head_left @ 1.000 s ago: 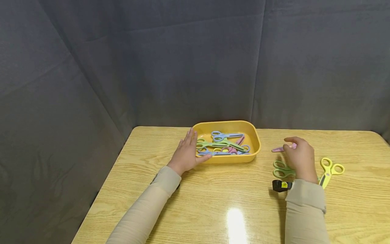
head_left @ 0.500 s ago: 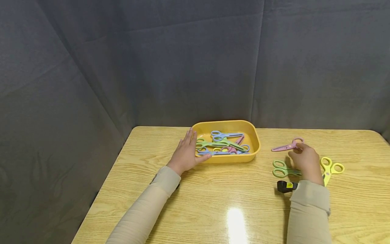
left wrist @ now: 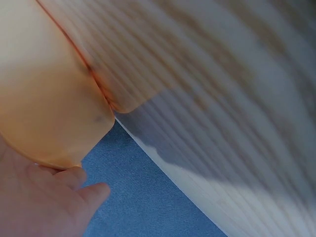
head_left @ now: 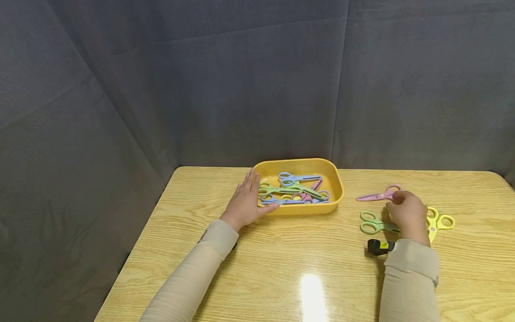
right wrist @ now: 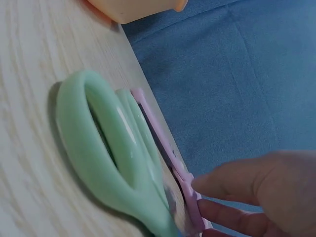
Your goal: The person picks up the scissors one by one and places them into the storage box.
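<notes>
In the head view, my right hand (head_left: 409,214) pinches the handle end of a pair of pink scissors (head_left: 374,197), whose blades point left, close over the table. The right wrist view has the thumb and fingers at the pink handle, behind the large loops of green scissors (right wrist: 74,133). My left hand (head_left: 245,201) lies along the left end of a yellow tray (head_left: 306,209), fingers straight, thumb along its front rim. Inside the tray is a loose pile of several scissors, among them a blue pair (head_left: 299,179) on top.
Yellow scissors (head_left: 433,230) lie just right of my right hand and are partly covered by it. A black wrist device (head_left: 378,247) juts from the right cuff. A dark grey curtain (head_left: 257,89) hangs behind the table's back edge.
My right hand has drawn back rightward to the handle end of the pink scissors, uncovering their loop. In the last half second the pink scissors have turned slightly. My left hand stays put.
</notes>
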`<state>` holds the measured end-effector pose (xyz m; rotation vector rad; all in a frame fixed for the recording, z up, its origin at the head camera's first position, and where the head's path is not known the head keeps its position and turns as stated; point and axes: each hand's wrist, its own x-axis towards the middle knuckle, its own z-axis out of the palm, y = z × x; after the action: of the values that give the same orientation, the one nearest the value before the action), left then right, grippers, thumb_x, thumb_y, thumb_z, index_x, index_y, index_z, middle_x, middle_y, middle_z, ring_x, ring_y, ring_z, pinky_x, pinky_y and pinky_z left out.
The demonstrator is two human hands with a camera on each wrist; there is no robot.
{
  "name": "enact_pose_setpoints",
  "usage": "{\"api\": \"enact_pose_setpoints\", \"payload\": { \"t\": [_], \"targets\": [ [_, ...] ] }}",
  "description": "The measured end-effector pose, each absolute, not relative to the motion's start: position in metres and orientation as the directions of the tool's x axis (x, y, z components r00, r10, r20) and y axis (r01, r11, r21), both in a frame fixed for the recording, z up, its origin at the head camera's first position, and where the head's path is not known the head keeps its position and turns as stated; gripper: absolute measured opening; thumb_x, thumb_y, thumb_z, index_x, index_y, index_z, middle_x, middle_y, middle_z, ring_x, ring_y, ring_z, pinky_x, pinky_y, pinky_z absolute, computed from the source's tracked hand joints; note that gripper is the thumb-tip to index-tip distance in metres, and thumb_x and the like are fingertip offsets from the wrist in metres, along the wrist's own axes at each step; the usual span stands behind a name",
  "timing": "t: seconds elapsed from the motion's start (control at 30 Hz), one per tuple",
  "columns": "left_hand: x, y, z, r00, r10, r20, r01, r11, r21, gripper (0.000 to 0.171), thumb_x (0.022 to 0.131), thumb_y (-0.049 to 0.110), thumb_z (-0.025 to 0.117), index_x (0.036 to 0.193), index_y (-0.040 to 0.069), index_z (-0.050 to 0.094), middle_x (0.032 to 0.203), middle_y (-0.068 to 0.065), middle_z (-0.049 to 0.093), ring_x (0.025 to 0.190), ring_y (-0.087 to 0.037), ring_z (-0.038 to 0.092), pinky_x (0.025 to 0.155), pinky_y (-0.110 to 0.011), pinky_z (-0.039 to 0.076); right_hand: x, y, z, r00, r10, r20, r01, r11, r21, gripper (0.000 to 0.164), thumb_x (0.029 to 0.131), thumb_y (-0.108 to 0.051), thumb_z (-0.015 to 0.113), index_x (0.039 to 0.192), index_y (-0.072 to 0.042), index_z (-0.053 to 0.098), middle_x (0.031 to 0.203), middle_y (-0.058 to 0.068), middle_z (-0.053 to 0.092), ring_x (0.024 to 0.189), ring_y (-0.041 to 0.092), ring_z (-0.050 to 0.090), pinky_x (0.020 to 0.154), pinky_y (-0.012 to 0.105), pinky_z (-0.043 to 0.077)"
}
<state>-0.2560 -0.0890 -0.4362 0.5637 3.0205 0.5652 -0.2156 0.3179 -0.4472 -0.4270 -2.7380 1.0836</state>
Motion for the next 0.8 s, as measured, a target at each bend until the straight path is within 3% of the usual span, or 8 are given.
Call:
{"api": "enact_pose_setpoints", "payload": {
  "t": [0.1, 0.3, 0.43, 0.63, 0.8],
  "targets": [
    [-0.2554, -0.0891, -0.4355, -0.936, 0.349, 0.044, 0.341, 0.87, 0.356, 0.112, 0.09, 0.072, 0.057, 0.161, 0.0, 0.008, 0.17, -0.015, -0.003, 0.156, -0.027, 0.0, 0.123, -0.05, 0.013, -0.2149, 0.3178, -0.4476, -0.932, 0.359, 0.054, 0.221, 0.679, -0.7, 0.036, 0.094, -0.005, 0.06, 0.123, 0.018, 0.059, 0.118, 0.036, 0.063, 0.109, 0.052, 0.053, 0.094, 0.057, 0.034],
    [-0.2558, -0.0891, -0.436, -0.936, 0.35, 0.042, 0.341, 0.869, 0.358, 0.112, 0.091, 0.072, 0.057, 0.161, 0.001, 0.007, 0.17, -0.015, -0.004, 0.157, -0.027, 0.0, 0.124, -0.05, 0.012, -0.2122, 0.3186, -0.4495, -0.922, 0.373, 0.105, 0.202, 0.694, -0.691, 0.028, 0.091, -0.002, 0.064, 0.111, 0.017, 0.066, 0.102, 0.033, 0.068, 0.094, 0.045, 0.059, 0.072, 0.04, 0.041],
    [-0.2561, -0.089, -0.4362, -0.936, 0.349, 0.041, 0.34, 0.868, 0.362, 0.112, 0.091, 0.071, 0.057, 0.161, 0.001, 0.007, 0.17, -0.015, -0.005, 0.157, -0.028, 0.001, 0.124, -0.05, 0.012, -0.2114, 0.3181, -0.4498, -0.914, 0.38, 0.143, 0.189, 0.71, -0.679, 0.026, 0.089, -0.002, 0.066, 0.105, 0.018, 0.068, 0.098, 0.033, 0.069, 0.091, 0.047, 0.06, 0.07, 0.041, 0.041],
    [-0.2562, -0.0893, -0.4365, -0.937, 0.346, 0.038, 0.335, 0.869, 0.364, 0.112, 0.091, 0.071, 0.057, 0.162, 0.001, 0.007, 0.17, -0.014, -0.006, 0.156, -0.027, 0.0, 0.124, -0.049, 0.012, -0.2115, 0.3163, -0.451, -0.909, 0.404, 0.104, 0.225, 0.685, -0.693, 0.024, 0.087, -0.001, 0.066, 0.104, 0.016, 0.07, 0.106, 0.034, 0.067, 0.097, 0.049, 0.06, 0.07, 0.04, 0.043],
    [-0.2559, -0.089, -0.4362, -0.938, 0.346, 0.035, 0.334, 0.87, 0.363, 0.112, 0.091, 0.071, 0.057, 0.162, 0.002, 0.006, 0.17, -0.014, -0.005, 0.157, -0.027, 0.0, 0.124, -0.05, 0.012, -0.2107, 0.316, -0.4521, -0.906, 0.409, 0.106, 0.231, 0.689, -0.687, 0.02, 0.089, -0.004, 0.07, 0.097, 0.015, 0.072, 0.1, 0.032, 0.069, 0.09, 0.046, 0.06, 0.064, 0.037, 0.042]
  ]
}}
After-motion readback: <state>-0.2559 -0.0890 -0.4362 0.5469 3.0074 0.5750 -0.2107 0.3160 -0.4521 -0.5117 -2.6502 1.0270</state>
